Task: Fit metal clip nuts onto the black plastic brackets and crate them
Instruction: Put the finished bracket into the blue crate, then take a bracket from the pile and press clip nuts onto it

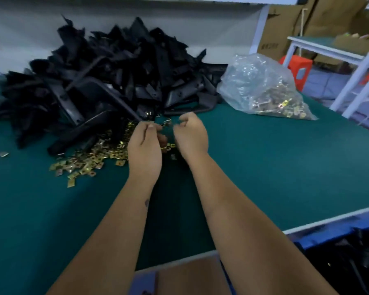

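Note:
A big heap of black plastic brackets (107, 81) covers the far left of the green table (264, 167). In front of it lies a spread of gold metal clip nuts (90, 160). My left hand (145, 150) and my right hand (190, 135) hover side by side over the near edge of that spread, fingers curled and pinched toward each other. Small clip nuts seem to sit in the fingertips, but blur hides how many. A blue crate (337, 233) with black parts inside stands below the table's near right edge.
A clear plastic bag (262, 86) of more clip nuts lies at the back right of the table. One stray clip nut (3, 154) lies at the far left. Cardboard boxes (290, 24), a white-framed bench (328, 47) and an orange stool (298, 67) stand beyond.

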A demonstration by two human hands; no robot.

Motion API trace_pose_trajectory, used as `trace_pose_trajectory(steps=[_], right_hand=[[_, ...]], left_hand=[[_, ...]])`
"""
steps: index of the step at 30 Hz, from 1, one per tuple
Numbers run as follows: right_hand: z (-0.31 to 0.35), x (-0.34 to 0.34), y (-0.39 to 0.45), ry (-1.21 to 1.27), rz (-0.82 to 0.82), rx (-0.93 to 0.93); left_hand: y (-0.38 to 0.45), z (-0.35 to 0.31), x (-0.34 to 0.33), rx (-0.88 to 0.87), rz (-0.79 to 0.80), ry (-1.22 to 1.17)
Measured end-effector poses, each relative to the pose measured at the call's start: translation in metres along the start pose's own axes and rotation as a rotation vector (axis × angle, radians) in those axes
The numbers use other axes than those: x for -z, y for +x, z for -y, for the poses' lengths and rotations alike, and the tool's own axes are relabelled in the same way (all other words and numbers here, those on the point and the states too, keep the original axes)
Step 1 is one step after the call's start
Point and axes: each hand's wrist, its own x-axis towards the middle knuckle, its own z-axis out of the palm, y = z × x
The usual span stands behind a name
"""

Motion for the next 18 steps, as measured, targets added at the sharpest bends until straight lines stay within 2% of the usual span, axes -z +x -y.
trace_pose_trajectory(steps=[3, 7, 9, 11, 13, 18], right_hand=[[-0.004, -0.009, 0.014, -0.133, -0.078, 0.052], [-0.01, 0.003, 0.045, -0.402, -0.303, 0.073], [-0.012, 0.011, 0.058, -0.403, -0.251, -0.062], [-0.013, 0.016, 0.071, -0.514, -0.081, -0.182], [-0.014, 0.014, 0.081, -0.605, 0.038, -0.216], [-0.012, 0.017, 0.093, -0.513, 0.032, -0.249]], left_hand=[[0.023, 0.006, 0.015, 0.049, -0.033, -0.035], [0.04, 0.013, 0.016, 0.102, 0.0, -0.035], [0.045, 0.014, 0.012, 0.106, 0.01, -0.005], [0.047, 0.016, 0.009, 0.087, 0.011, 0.04], [0.048, 0.019, 0.009, 0.055, 0.025, 0.102], [0.049, 0.021, 0.008, 0.057, 0.042, 0.16]])
